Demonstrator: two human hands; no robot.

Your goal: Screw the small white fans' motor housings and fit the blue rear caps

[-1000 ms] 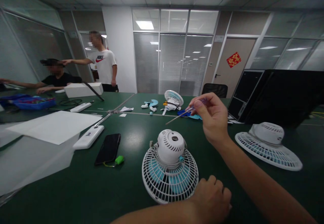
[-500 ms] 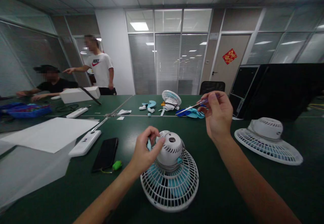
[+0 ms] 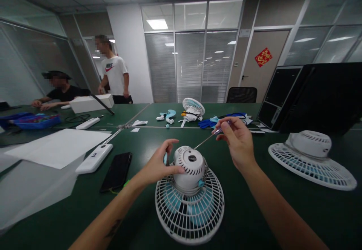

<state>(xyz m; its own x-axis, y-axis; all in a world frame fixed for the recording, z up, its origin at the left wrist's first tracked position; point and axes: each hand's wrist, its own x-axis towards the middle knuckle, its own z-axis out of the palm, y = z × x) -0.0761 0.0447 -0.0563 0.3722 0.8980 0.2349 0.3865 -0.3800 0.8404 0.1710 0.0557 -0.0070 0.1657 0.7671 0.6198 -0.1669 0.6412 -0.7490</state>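
A small white fan (image 3: 190,220) with light-blue blades lies grille down on the green table, its round motor housing (image 3: 188,169) pointing up. My left hand (image 3: 161,163) steadies the left side of that housing, thumb across it and index finger raised. By those fingers shows a light-blue piece (image 3: 165,158); whether it is held or fixed to the fan I cannot tell. A screwdriver (image 3: 207,140) with a clear purple handle is pinched in my right hand (image 3: 236,138). Its tip points down-left at the housing's top edge; I cannot tell whether they touch.
Another fan (image 3: 313,163) lies at right before a black monitor (image 3: 319,95). Farther back stand a third fan (image 3: 193,109) and blue gloves (image 3: 207,123). At left are a phone (image 3: 116,171), a white power strip (image 3: 94,158) and paper sheets (image 3: 56,148). Two people are beyond the table.
My right hand has brought the screwdriver down and left to the housing. My left hand has spread its thumb and index finger. The standing person has lowered an outstretched arm.
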